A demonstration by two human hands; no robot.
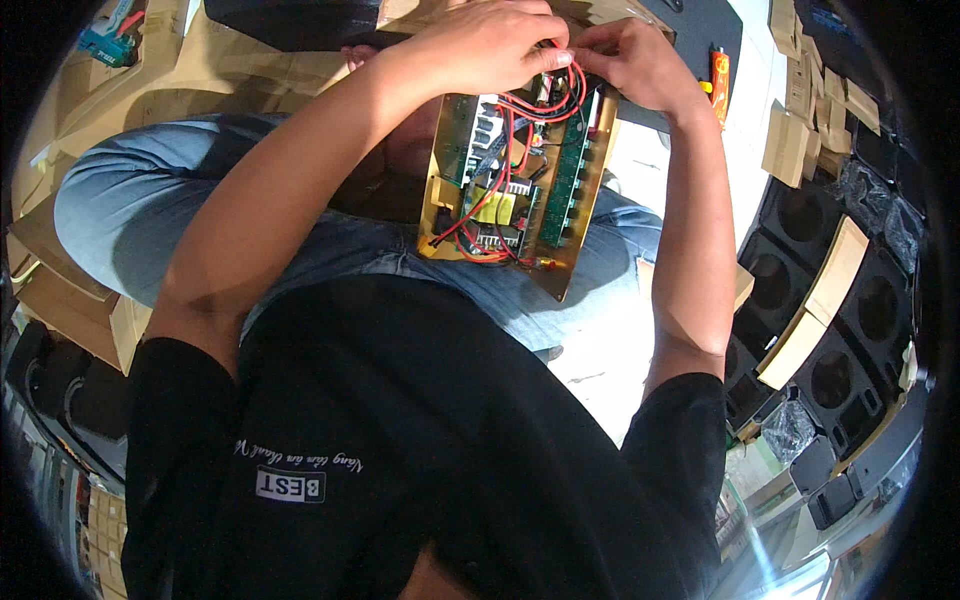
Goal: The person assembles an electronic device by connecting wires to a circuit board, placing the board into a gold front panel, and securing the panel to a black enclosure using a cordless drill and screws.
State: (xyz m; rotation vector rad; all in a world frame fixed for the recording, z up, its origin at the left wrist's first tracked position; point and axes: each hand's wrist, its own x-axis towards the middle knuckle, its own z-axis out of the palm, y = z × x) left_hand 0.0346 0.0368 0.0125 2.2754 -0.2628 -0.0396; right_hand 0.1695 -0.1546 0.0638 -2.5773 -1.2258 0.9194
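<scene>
A gold metal amplifier-like chassis (434, 215) rests tilted at my lap, its inside showing. Within it lie a green circuit board (565, 190) along the right side and a yellow-wrapped transformer (494, 207) near the lower middle. Red wires (512, 150) loop up from the boards to the chassis's far end. There my left hand (505, 45) is closed, thumb and fingers pinching the red wires. My right hand (632, 62) meets it from the right, fingertips pinched at the same wires. What exactly lies between the right fingertips is too small to make out.
An orange tool or tube (719, 85) stands right of my right hand. Black speaker cabinets (800, 215) and cardboard pieces (800, 110) line the right side. Cardboard boxes (75, 270) sit at the left, and a teal power tool (105, 45) lies at the upper left.
</scene>
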